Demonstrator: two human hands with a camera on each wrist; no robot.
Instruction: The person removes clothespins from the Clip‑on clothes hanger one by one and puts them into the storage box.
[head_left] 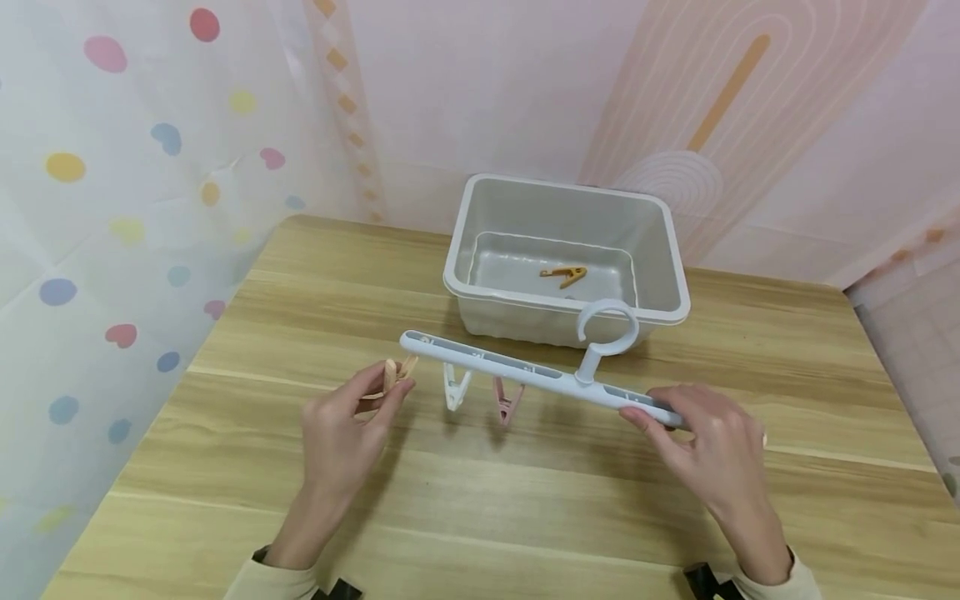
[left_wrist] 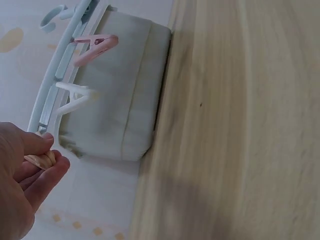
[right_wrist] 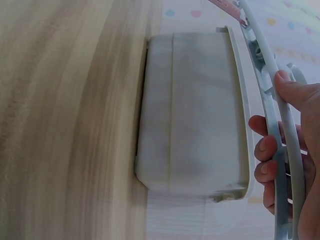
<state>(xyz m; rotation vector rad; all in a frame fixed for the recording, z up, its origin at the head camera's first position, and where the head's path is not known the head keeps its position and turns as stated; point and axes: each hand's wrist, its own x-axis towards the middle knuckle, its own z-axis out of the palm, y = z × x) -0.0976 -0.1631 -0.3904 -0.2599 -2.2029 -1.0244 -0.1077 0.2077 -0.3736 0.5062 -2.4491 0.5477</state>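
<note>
My right hand (head_left: pixel 712 450) grips the right end of a pale blue hanger bar (head_left: pixel 517 365), its thumb in front and fingers behind. The bar is held above the table, tilted, with its round hook (head_left: pixel 633 321) pointing up. A white clip (head_left: pixel 454 387) and a pink clip (head_left: pixel 506 402) hang from the bar's left half. Between thumb and fingertips, my left hand (head_left: pixel 348 433) pinches a peach-coloured clip (head_left: pixel 391 375) right by the bar's left end. The fingers partly hide this clip in the left wrist view.
Behind the hanger stands a grey plastic bin (head_left: pixel 566 325) with an orange clip (head_left: pixel 566 275) lying on its floor. The wooden table (head_left: pixel 487 517) meets a patterned cloth backdrop (head_left: pixel 480 92) at the back and left.
</note>
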